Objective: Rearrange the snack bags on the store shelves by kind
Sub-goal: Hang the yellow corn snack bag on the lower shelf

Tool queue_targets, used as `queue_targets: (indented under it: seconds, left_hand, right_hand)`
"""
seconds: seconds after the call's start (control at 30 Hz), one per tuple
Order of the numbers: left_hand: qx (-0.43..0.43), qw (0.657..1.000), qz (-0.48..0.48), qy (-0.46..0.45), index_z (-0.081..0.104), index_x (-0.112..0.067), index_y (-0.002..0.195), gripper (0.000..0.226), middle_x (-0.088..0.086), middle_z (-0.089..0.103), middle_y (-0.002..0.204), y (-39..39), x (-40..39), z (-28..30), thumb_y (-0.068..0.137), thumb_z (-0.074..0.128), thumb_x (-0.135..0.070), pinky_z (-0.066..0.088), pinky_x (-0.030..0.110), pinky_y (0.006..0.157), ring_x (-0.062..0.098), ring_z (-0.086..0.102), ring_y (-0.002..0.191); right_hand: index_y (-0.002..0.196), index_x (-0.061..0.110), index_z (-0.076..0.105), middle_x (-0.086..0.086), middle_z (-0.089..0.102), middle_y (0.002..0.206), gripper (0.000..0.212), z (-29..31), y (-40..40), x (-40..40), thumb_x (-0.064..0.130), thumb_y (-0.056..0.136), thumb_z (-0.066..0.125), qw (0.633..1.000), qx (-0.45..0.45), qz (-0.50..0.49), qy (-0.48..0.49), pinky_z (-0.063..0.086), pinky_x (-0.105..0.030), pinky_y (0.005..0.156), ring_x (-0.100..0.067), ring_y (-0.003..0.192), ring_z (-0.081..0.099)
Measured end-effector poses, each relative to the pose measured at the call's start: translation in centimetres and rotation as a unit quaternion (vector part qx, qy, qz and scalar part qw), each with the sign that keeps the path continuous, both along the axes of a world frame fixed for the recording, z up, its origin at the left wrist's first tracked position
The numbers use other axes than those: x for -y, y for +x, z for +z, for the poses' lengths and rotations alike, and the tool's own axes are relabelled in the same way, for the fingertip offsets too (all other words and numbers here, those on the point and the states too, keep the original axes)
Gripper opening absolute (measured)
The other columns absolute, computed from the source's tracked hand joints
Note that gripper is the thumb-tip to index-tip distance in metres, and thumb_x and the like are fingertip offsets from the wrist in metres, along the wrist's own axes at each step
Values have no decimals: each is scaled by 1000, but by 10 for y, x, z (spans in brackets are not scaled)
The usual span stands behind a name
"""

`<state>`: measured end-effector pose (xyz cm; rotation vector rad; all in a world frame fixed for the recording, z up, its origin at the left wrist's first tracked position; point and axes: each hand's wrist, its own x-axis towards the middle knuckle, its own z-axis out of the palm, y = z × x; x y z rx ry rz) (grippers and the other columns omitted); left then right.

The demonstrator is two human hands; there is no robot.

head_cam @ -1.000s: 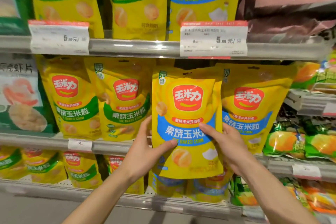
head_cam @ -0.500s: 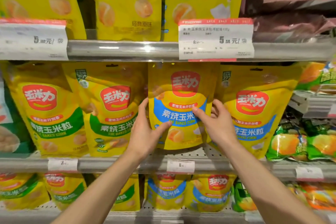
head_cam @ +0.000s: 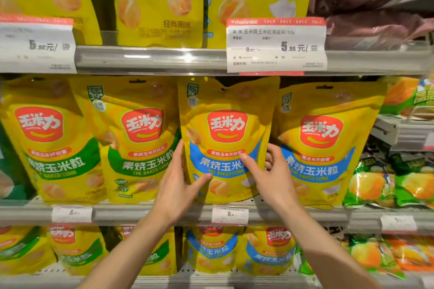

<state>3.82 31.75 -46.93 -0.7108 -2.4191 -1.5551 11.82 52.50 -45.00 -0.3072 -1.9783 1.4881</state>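
Note:
A yellow baked-corn bag with a blue band [head_cam: 225,138] stands upright on the middle shelf [head_cam: 131,213], between a green-band bag [head_cam: 138,141] on its left and another blue-band bag [head_cam: 324,143] on its right. My left hand [head_cam: 178,183] grips its lower left edge, thumb across the front and fingers behind. My right hand [head_cam: 270,176] grips its lower right edge, thumb on the blue band, fingers tucked behind the bag.
A second green-band bag [head_cam: 47,145] stands far left on the middle shelf. Larger corn bags fill the top shelf above a sale price tag [head_cam: 277,44]. Green and orange snack bags [head_cam: 385,180] sit to the right. More corn bags [head_cam: 211,251] line the lower shelf.
Both hands have lifted the blue-band bag from in front of the lower shelf and pushed it back onto the middle shelf, where it now stands in the gap between its neighbours.

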Motion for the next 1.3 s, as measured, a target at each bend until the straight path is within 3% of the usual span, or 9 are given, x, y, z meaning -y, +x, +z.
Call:
queue_targets:
  seconds: [0.17,0.27,0.37,0.47,0.63,0.8,0.97,1.17,1.3]
  left_hand:
    - [2,1000,6,0,1,-52,159,116,-9,45,160,-4,11,-5,74,78,-69,50,50,111,15,50,143]
    - [11,1000,4,6,-3,-61,155,119,-10,43,162,-7,14,-7,64,70,-86,49,50,112,15,49,144]
    - [13,1000,1,11,4,-52,159,120,-9,46,159,-8,15,-7,64,68,-88,52,49,108,15,53,140]
    - [16,1000,3,21,9,-47,161,117,-10,49,156,-7,15,-8,67,69,-85,54,47,106,13,57,135]
    - [13,1000,14,9,17,-53,158,102,-6,56,146,-10,16,-10,75,70,-79,58,50,98,20,64,122]
    - [4,999,30,-14,12,-47,161,100,1,50,148,-8,9,-6,82,67,-74,50,54,107,30,54,133]
    - [5,999,33,-16,12,-42,163,100,1,49,147,-6,9,-5,84,68,-66,50,53,108,29,54,132]
    - [1,1000,4,0,20,-50,158,92,-4,55,145,-7,13,-5,82,64,-77,54,54,103,27,59,128]
    - [23,999,-32,37,29,-49,154,83,-14,65,136,-6,14,-2,84,71,-66,58,47,98,13,67,120]
  right_hand:
    - [124,38,53,15,72,115,74,-7,-3,5,79,65,71,999,18,-4,30,60,-43,88,-9,108,69]
    - [113,35,55,15,73,106,58,-8,-2,5,75,73,70,997,68,13,38,60,-43,85,-3,97,71]
    - [110,23,56,13,73,105,53,-5,4,8,66,82,67,992,109,54,32,58,-35,82,6,79,72]
    - [109,26,59,22,69,99,38,2,6,3,58,89,64,984,154,73,51,46,-4,68,20,77,65]
    - [106,14,63,9,64,91,83,3,3,-11,89,73,53,972,215,43,88,43,-30,75,-11,87,60]
    - [89,17,58,20,56,59,61,16,9,-24,77,84,52,965,239,84,73,41,-27,67,2,57,54]
    - [115,27,68,6,75,116,63,26,16,-43,76,77,56,974,194,113,-13,54,-44,101,-12,107,71]
    - [132,21,64,-1,72,126,51,49,17,-40,56,100,46,987,115,97,-55,51,-39,106,-15,116,68]
    - [100,27,67,6,73,106,24,75,11,-33,43,104,49,996,35,72,-35,56,-30,97,-9,103,70]
